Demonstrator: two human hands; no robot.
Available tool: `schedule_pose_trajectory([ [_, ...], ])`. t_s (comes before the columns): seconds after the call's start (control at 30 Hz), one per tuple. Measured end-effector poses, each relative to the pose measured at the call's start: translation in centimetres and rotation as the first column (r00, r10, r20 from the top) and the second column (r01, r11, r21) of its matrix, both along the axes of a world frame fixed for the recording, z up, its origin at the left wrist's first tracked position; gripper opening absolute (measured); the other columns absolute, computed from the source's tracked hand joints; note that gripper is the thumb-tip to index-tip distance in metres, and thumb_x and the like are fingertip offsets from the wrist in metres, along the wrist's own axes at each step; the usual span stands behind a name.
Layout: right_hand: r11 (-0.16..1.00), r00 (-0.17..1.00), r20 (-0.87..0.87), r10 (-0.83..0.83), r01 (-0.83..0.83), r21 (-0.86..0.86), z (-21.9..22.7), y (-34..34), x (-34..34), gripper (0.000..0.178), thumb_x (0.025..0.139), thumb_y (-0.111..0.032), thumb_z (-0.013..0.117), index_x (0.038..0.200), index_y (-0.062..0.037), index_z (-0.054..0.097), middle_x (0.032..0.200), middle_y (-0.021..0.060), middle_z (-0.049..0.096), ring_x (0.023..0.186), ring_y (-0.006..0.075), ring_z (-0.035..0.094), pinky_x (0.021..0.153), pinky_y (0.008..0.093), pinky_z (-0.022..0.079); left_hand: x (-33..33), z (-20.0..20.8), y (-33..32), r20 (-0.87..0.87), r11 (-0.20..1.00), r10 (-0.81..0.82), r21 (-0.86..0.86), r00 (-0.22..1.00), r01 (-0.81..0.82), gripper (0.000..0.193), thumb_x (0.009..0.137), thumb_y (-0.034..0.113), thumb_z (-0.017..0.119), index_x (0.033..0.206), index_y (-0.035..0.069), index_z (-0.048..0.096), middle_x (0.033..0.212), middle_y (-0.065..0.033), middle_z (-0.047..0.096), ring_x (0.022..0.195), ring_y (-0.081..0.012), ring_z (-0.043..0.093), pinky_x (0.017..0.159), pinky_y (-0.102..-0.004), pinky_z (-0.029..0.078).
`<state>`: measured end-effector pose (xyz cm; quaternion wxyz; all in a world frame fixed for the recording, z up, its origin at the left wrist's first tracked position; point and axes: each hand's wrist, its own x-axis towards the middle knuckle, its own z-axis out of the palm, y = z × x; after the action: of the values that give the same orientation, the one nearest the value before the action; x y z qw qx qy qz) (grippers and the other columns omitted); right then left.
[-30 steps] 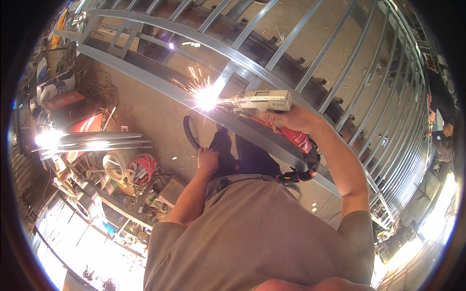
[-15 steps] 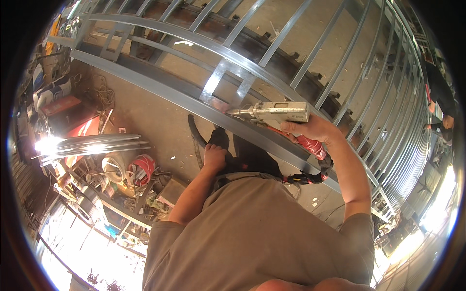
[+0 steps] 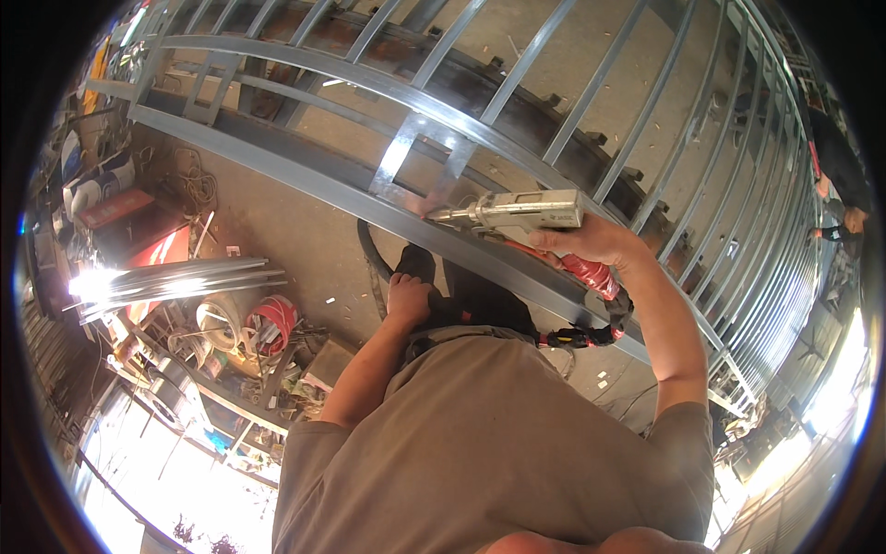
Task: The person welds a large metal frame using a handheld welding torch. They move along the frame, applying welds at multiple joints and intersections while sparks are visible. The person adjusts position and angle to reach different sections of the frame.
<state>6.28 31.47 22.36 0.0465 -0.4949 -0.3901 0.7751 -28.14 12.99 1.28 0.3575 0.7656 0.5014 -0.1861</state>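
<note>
The welding gun point(image 3: 531, 210) sits in the middle of things, level over the long metal rail point(image 3: 277, 159), its thin nose turned left toward the near corner of a shiny square bracket point(image 3: 395, 159). From where I stand, I can't tell whether the tip touches metal or stops just short. The right hand point(image 3: 598, 242) has it by the back end, fingers closed round the grip and thumb along the side, probably because that keeps the nose steady and the knuckles well away from the hot end. Below that hand hangs a red-wrapped cable point(image 3: 591, 274), drooping beside the forearm, which seems to leave the gun free to swing. The left hand point(image 3: 408, 300) lies on the dark trousers point(image 3: 480, 300), fingers loosely curled; I can't see whether they grip anything, and it looks parked there to brace the body. The bracket lies between the near rail and a curved bar point(image 3: 341, 69), as if to bridge the two. Farther out, the frame's slats point(image 3: 600, 74) run off side by side above the floor point(image 3: 309, 226). Away to the left are a stack of metal strips point(image 3: 185, 277) and a red bucket point(image 3: 283, 311); at the far right edge, another person point(image 3: 833, 157) in dark clothes.
</note>
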Motion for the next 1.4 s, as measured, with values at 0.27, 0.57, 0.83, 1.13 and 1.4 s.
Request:
schedule_pose_trajectory([
  [0.27, 0.999, 0.998, -0.037, 0.043, -0.042, 0.033, 0.3, 0.4, -0.1, 0.056, 0.098, -0.036, 0.077, 0.14, -0.0036, 0.062, 0.095, 0.0041, 0.068, 0.072, 0.0123, 0.061, 0.062, 0.0306, 0.053, 0.8, -0.2, 0.0, -0.021, 0.999, -0.025, -0.035, 0.999, 0.024, 0.028, 0.072, 0.018, 0.073, 0.099, 0.021, 0.078, 0.104, -0.0053, 0.071, 0.115, -0.0261, 0.063, 0.114, -0.0453, 0.037],
  [0.57, 0.999, 0.998, -0.059, 0.004, -0.002, 0.033, 0.1, 0.1, 0.0, 0.059, 0.096, -0.038, 0.078, 0.14, -0.0032, 0.062, 0.094, 0.0047, 0.068, 0.071, 0.0128, 0.062, 0.061, 0.0305, 0.054, 0.9, -0.6, -0.3, -0.029, 0.999, -0.013, -0.044, 0.999, 0.012, 0.028, 0.074, 0.018, 0.072, 0.101, 0.02, 0.078, 0.106, -0.0055, 0.071, 0.116, -0.0265, 0.062, 0.116, -0.0459, 0.036],
  [0.83, 1.0, 0.998, -0.066, -0.01, 0.009, -0.001, 0.6, 0.1, 0.1, 0.059, 0.095, -0.037, 0.08, 0.14, -0.0035, 0.062, 0.09, 0.0036, 0.066, 0.071, 0.0127, 0.062, 0.062, 0.03, 0.053, 1.3, 0.2, 0.4, -0.011, 0.999, 0.006, -0.054, 1.0, -0.007, 0.028, 0.074, 0.016, 0.07, 0.101, 0.02, 0.078, 0.106, -0.0062, 0.07, 0.117, -0.0266, 0.061, 0.116, -0.0466, 0.036],
  [1.13, 0.992, 0.998, 0.049, 0.04, -0.034, -0.118, -1.1, -1.0, 1.3, 0.07, 0.092, -0.044, 0.082, 0.148, -0.01, 0.057, 0.117, 0.0048, 0.072, 0.096, 0.0154, 0.068, 0.075, 0.0316, 0.06, 1.3, -0.4, 1.1, -0.062, 0.994, -0.04, -0.1, 0.997, 0.033, 0.03, 0.084, 0.024, 0.069, 0.11, 0.012, 0.077, 0.117, -0.0137, 0.072, 0.12, -0.0319, 0.064, 0.108, -0.054, 0.043],
  [1.4, 0.995, 0.98, -0.184, -0.08, 0.09, 0.046, 0.1, -2.2, 2.6, 0.043, 0.097, -0.039, 0.078, 0.125, -0.007, 0.069, 0.1, 0.002, 0.07, 0.083, 0.0129, 0.064, 0.07, 0.0309, 0.057, -2.4, -4.5, 0.9, -0.03, 0.987, -0.159, 0.011, 0.987, 0.159, 0.037, 0.076, 0.036, 0.069, 0.106, 0.015, 0.076, 0.1, -0.0153, 0.076, 0.1, -0.0376, 0.072, 0.101, -0.0604, 0.046],
])
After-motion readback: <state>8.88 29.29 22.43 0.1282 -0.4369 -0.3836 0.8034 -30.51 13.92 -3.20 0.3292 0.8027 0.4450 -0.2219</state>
